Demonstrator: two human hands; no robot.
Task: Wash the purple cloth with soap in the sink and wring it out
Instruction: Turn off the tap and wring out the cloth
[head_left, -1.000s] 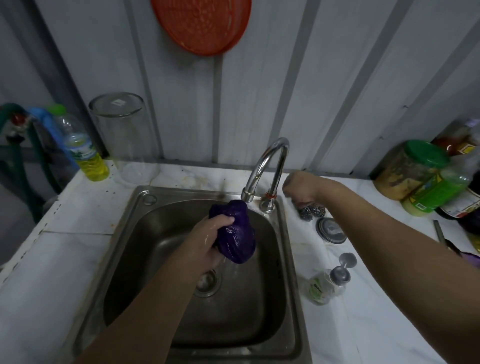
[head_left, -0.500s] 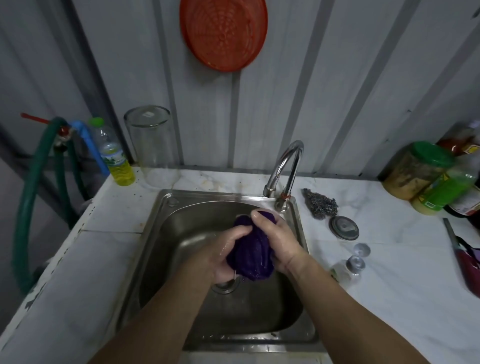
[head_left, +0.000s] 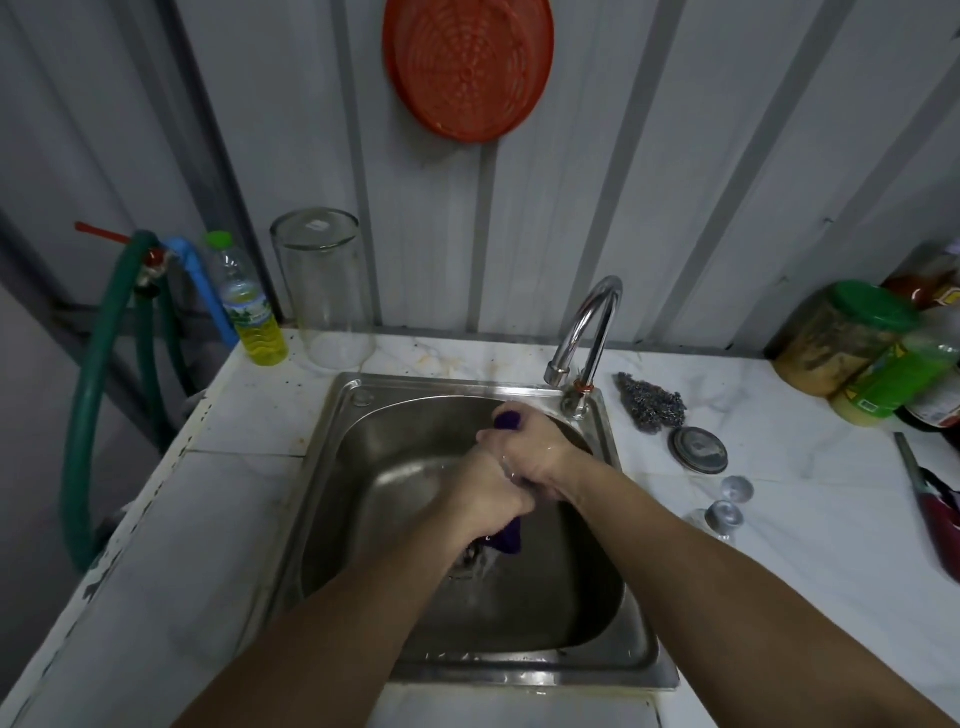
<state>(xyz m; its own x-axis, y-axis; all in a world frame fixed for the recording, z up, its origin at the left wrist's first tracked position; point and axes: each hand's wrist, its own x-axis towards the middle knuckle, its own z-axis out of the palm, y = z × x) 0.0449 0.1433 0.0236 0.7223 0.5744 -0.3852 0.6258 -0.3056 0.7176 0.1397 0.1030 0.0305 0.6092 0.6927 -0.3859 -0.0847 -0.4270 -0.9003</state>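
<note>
At the far left, a green hose (head_left: 88, 415) is hanging off the counter's edge beside a bottle of yellow liquid (head_left: 248, 306) and a clear glass jar (head_left: 324, 291), all standing back against the wall and well clear of the splash. In the middle, I am holding the purple cloth (head_left: 505, 540) low over the steel sink (head_left: 631, 649) so whatever I squeeze out is falling toward the drain rather than onto the marble counter (head_left: 249, 431). My left hand (head_left: 485, 499) is clenching the near end of the cloth, a purple tail poking out below it, while my right hand (head_left: 535, 447) is gripping the far end, a purple tip showing above the knuckles; the two fists are touching, set as if for a twist, so I judge this to be the wringing. The faucet (head_left: 587, 338) is arching just beyond my right hand; whether water is running I cannot tell. To the right, a steel scourer (head_left: 652, 408) and a round lid (head_left: 697, 449) are lying on the counter near the sink, and green-capped jars (head_left: 852, 338) are crowding the far right corner.
</note>
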